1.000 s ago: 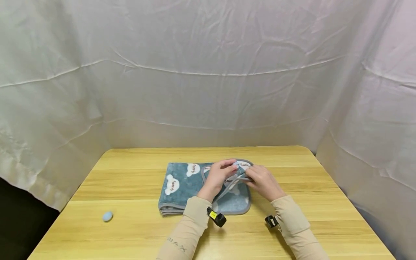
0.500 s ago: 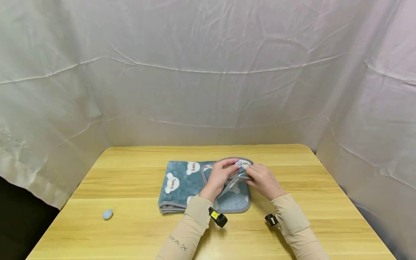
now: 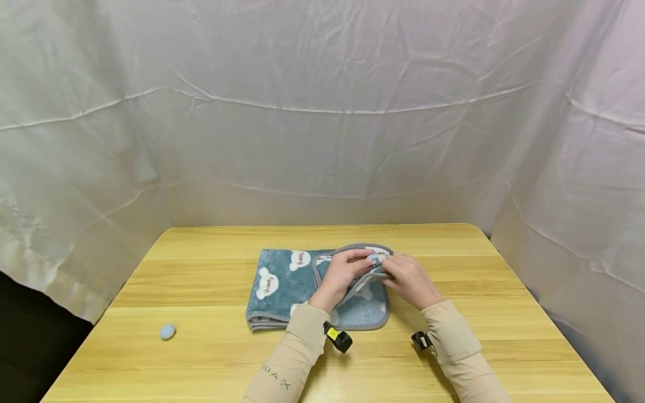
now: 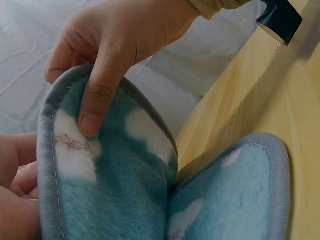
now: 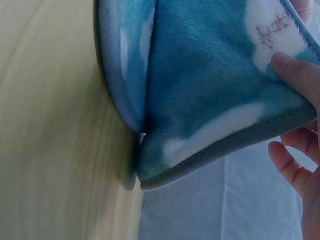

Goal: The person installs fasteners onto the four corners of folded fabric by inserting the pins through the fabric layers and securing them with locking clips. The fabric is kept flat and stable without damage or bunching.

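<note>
A teal fleece blanket (image 3: 282,280) with white bear heads and a grey border lies folded at the table's middle. My left hand (image 3: 342,271) is over its right part and pinches a small pale blue knob (image 3: 373,258) between thumb and fingers, a thin line showing just below the knob. My right hand (image 3: 408,277) pinches a raised flap of the blanket, thumb (image 4: 95,105) on the fleece and fingers behind. The left hand's fingers (image 4: 20,175) appear beside the flap's border in the left wrist view. Both wrist views leave the knob hidden.
A second pale blue rounded piece (image 3: 168,332) lies on the wooden table (image 3: 211,364) at the left. Grey-white curtains (image 3: 322,157) enclose the table at the back and sides. Black wrist cameras (image 3: 339,338) hang under both forearms.
The left fingertips have shifted slightly right and down with the knob, and more of it shows. My right hand keeps its hold on the raised flap.
</note>
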### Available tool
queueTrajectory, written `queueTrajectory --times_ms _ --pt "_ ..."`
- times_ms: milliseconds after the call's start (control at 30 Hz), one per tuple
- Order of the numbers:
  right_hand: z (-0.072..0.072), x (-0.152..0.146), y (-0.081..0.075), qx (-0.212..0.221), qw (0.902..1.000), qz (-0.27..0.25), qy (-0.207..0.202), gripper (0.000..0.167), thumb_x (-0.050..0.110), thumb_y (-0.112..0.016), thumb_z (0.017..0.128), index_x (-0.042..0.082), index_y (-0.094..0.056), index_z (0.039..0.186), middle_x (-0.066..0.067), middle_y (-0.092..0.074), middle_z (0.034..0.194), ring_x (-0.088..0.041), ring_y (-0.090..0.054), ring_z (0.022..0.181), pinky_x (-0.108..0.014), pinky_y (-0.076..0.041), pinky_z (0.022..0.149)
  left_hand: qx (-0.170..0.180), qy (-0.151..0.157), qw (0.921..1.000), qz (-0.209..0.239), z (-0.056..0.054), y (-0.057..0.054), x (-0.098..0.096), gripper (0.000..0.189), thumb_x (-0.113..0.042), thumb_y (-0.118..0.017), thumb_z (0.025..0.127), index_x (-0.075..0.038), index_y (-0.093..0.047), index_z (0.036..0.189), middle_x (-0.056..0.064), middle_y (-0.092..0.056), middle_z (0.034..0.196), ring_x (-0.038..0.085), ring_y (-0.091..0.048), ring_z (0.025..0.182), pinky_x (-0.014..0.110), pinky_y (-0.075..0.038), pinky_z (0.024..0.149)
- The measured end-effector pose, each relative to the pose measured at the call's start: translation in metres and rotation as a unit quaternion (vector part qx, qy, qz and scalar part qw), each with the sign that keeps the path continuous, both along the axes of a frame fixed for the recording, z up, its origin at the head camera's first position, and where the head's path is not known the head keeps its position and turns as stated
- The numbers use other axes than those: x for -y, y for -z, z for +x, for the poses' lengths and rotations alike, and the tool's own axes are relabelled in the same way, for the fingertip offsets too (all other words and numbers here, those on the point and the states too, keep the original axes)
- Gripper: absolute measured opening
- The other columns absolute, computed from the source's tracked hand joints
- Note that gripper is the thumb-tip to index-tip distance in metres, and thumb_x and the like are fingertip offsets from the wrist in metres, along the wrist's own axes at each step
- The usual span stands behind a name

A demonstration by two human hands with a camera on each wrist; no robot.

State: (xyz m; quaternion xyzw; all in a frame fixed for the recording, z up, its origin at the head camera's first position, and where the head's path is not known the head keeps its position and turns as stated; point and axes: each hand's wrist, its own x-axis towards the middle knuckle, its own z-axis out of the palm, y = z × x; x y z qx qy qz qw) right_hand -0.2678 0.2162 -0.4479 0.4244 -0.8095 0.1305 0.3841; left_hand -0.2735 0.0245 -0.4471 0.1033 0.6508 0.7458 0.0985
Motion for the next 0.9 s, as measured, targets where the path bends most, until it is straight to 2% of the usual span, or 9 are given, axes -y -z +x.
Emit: queueTrajectory --times_ms 367,500,633,767,900 --pt "0.0 -0.001 -0.001 -0.001 1.0 -0.003 0.004 0.032 0.018 -0.081 0.07 0.012 -0.051 0.076 0.002 -0.05 0.069 -0.014 -0.047 0.066 -0.031 -0.041 0.062 0.0 0.011 0.9988 -0.048 0.0 0.001 0.0 0.031 -0.017 -0.069 0.092 -0.005 -0.069 0.12 0.012 -0.07 0.116 0.007 -0.066 0.091 0.023 -0.055 0.08" --pt "0.001 0.0 -0.002 0.0 1.0 -0.001 0.004 0.032 0.018 -0.082 0.069 0.012 -0.051 0.076 0.002 -0.051 0.07 -0.014 -0.048 0.066 -0.031 -0.042 0.062 -0.002 0.028 0.9984 -0.05 0.003 -0.004 0.003 0.035 -0.021 -0.066 0.093 -0.004 -0.066 0.124 0.01 -0.068 0.123 0.015 -0.068 0.103 0.028 -0.055 0.088" --pt "0.002 0.0 -0.002 0.002 1.0 -0.004 0.004 0.033 0.017 -0.082 0.068 0.012 -0.05 0.075 0.002 -0.052 0.07 -0.013 -0.048 0.066 -0.03 -0.042 0.061 -0.01 0.048 0.9959 -0.076 0.006 -0.01 0.007 0.039 -0.029 -0.062 0.096 -0.008 -0.063 0.129 0.006 -0.063 0.131 0.021 -0.063 0.118 0.032 -0.053 0.095" --pt "0.001 0.0 -0.002 0.0 1.0 -0.004 0.004 0.033 0.016 -0.082 0.068 0.012 -0.05 0.075 0.002 -0.053 0.07 -0.013 -0.048 0.066 -0.03 -0.042 0.061 -0.038 0.052 0.9897 -0.127 0.01 -0.017 0.01 0.039 -0.033 -0.06 0.097 -0.015 -0.061 0.132 0.006 -0.062 0.133 0.023 -0.061 0.119 0.035 -0.052 0.095" --pt "0.001 -0.002 -0.001 -0.002 1.0 -0.001 0.007 0.032 0.017 -0.082 0.069 0.012 -0.05 0.075 0.002 -0.055 0.071 -0.013 -0.049 0.067 -0.03 -0.043 0.061 -0.076 0.05 0.9742 -0.207 0.016 -0.025 0.015 0.044 -0.033 -0.067 0.093 -0.017 -0.059 0.133 0.008 -0.062 0.131 0.025 -0.06 0.116 0.037 -0.053 0.091"
